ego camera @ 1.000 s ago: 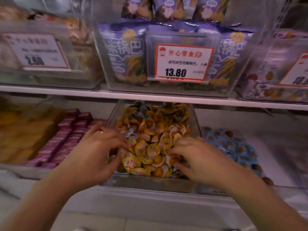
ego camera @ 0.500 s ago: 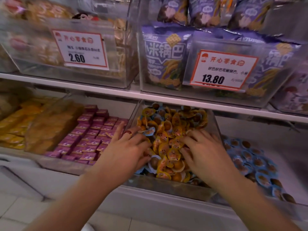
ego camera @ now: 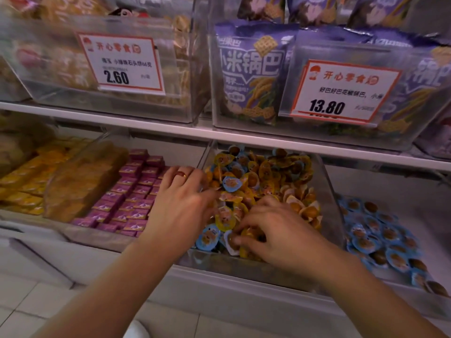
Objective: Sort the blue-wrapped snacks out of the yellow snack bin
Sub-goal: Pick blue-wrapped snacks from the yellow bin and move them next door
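Blue wrappers show among the yellow ones in the bin (ego camera: pixel 329 181): one snack (ego camera: pixel 231 183) lies on top near the middle, another (ego camera: pixel 208 237) at the front left corner. The corner one sits just beside the left hand (ego camera: pixel 181 206), whose fingers spread flat over the pile, holding nothing. The right hand (ego camera: pixel 275 234) digs with curled fingers at the front; whether it pinches anything I cannot tell. A tray (ego camera: pixel 380 276) of blue snacks lies to the right.
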`<action>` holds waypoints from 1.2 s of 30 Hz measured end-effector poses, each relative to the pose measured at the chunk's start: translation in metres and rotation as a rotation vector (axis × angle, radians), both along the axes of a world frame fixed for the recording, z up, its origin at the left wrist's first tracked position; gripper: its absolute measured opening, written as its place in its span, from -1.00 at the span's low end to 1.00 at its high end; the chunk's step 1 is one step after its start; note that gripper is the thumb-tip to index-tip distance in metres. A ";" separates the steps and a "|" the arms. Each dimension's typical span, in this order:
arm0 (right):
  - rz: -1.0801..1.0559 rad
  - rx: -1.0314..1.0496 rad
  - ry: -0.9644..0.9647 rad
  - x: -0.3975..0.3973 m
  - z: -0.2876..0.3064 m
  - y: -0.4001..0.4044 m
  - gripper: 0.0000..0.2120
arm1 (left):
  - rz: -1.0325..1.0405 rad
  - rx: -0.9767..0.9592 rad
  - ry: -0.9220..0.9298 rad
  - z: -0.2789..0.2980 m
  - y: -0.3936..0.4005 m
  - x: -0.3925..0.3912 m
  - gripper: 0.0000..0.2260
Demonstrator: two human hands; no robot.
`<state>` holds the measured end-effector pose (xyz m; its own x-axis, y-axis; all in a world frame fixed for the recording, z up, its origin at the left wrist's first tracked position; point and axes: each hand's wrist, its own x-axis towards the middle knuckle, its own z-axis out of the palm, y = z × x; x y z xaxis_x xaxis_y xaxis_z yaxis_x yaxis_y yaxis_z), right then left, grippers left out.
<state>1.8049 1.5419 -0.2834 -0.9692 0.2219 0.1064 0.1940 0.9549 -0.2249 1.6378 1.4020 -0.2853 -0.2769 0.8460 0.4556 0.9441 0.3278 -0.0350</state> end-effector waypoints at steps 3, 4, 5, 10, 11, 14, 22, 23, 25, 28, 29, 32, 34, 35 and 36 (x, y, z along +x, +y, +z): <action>-0.100 0.106 -0.065 0.003 0.006 0.003 -0.70 | 0.043 0.043 0.033 0.001 0.007 0.002 -0.75; -0.110 0.131 -0.082 0.003 0.007 0.002 -0.70 | 0.037 0.051 0.036 0.001 0.007 0.002 -0.75; -0.102 0.162 -0.084 0.002 0.007 0.000 -0.70 | 0.024 0.053 0.040 0.002 0.006 0.002 -0.75; -0.018 0.207 -0.032 -0.005 0.010 -0.019 -0.67 | -0.018 -0.121 0.078 0.007 -0.014 -0.003 -0.78; 0.004 0.190 -0.032 -0.005 0.010 -0.021 -0.67 | -0.050 -0.173 0.088 0.007 -0.020 -0.003 -0.83; 0.053 0.078 -0.103 -0.009 0.005 -0.021 -0.65 | -0.059 -0.390 0.051 0.007 -0.029 0.005 -0.74; -0.036 0.247 -0.143 -0.028 -0.012 -0.008 -0.32 | 0.076 -0.452 0.079 -0.001 -0.013 0.012 -0.53; -0.037 0.247 -0.115 -0.030 -0.013 -0.008 -0.33 | 0.086 -0.443 0.067 -0.001 -0.010 0.012 -0.53; -0.017 0.206 -0.072 -0.030 -0.015 -0.007 -0.40 | 0.079 -0.421 0.047 -0.002 -0.007 0.011 -0.55; -0.019 0.147 -0.010 -0.024 -0.015 -0.004 -0.62 | 0.025 -0.313 -0.057 -0.002 -0.011 0.003 -0.66; -0.035 0.137 0.022 -0.023 -0.014 -0.003 -0.71 | 0.000 -0.237 -0.119 -0.002 -0.013 0.000 -0.71; -0.130 0.079 0.111 -0.021 -0.010 0.001 -0.75 | -0.092 0.046 -0.298 0.000 -0.017 -0.003 -0.76; -0.199 0.063 0.152 -0.020 -0.007 0.003 -0.60 | -0.080 0.242 -0.425 0.005 -0.019 -0.003 -0.76; -0.216 0.052 0.179 -0.019 -0.003 0.004 -0.58 | -0.051 0.325 -0.497 0.007 -0.021 -0.003 -0.76; -0.216 0.029 0.215 -0.018 0.001 0.004 -0.60 | -0.031 0.396 -0.567 0.009 -0.023 -0.003 -0.76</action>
<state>1.7865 1.5461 -0.2819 -0.8545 0.4144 0.3132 0.3442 0.9033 -0.2561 1.6344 1.3792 -0.2758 -0.5419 0.6575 0.5234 0.7902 0.1865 0.5837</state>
